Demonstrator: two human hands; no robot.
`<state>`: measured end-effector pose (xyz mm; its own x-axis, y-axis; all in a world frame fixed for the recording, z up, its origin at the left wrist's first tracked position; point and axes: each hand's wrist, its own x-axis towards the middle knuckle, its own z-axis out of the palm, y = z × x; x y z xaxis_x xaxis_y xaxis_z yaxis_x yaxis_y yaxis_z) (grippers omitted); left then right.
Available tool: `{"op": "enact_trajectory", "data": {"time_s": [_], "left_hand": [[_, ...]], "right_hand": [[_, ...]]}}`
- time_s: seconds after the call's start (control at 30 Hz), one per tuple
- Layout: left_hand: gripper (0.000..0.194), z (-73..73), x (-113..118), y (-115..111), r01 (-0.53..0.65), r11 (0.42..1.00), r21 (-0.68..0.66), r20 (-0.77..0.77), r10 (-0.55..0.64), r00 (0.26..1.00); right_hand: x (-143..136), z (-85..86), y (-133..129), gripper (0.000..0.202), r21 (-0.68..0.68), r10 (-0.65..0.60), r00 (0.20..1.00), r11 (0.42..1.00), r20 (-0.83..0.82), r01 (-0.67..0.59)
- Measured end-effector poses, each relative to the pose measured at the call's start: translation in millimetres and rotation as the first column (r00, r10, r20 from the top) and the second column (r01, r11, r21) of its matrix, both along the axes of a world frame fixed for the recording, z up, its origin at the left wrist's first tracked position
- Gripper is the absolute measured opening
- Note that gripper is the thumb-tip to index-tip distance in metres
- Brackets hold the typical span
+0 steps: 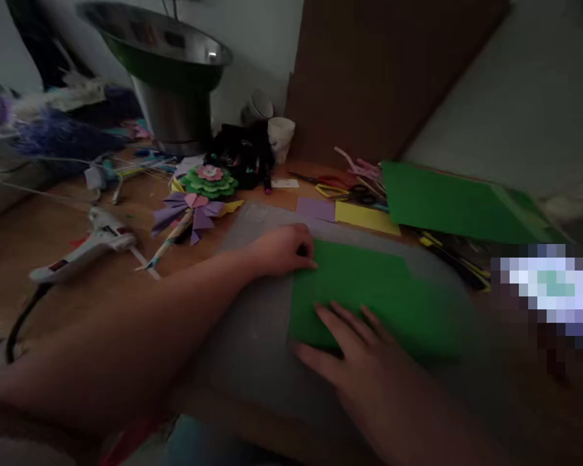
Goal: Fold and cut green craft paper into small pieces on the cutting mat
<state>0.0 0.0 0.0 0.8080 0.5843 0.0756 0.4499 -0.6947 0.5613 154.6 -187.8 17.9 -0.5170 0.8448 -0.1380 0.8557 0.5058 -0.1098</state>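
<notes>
A sheet of green paper [364, 278] lies on a grey mat [252, 323] in front of me, its right end blurred. With fingers curled and thumb pressed in, my left hand [286, 249] pinches the sheet's upper left corner. My right hand [364, 349] rests flat on the lower part of the paper, fingers spread. Just past the sheet are a purple paper piece [315, 208] and a yellow paper strip [366, 218].
At the left lies a glue gun [92, 246] with a black cord. Beside it is a paper flower [208, 181] with purple petals below. A metal bucket [175, 97], paper cup [280, 136], scissors [359, 194] and larger green sheet [457, 204] stand or lie farther back.
</notes>
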Motion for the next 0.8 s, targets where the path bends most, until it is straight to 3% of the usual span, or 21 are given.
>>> {"op": "enact_trajectory", "data": {"time_s": [0.8], "left_hand": [[0.013, 0.0, -0.9, 0.3, 0.014, 0.999, 0.033, -0.008, -0.014, 1.000]], "right_hand": [[-3.0, 3.9, 1.2, 0.051, 0.061, 0.008, 1.000, 0.998, -0.006, -0.008]]}}
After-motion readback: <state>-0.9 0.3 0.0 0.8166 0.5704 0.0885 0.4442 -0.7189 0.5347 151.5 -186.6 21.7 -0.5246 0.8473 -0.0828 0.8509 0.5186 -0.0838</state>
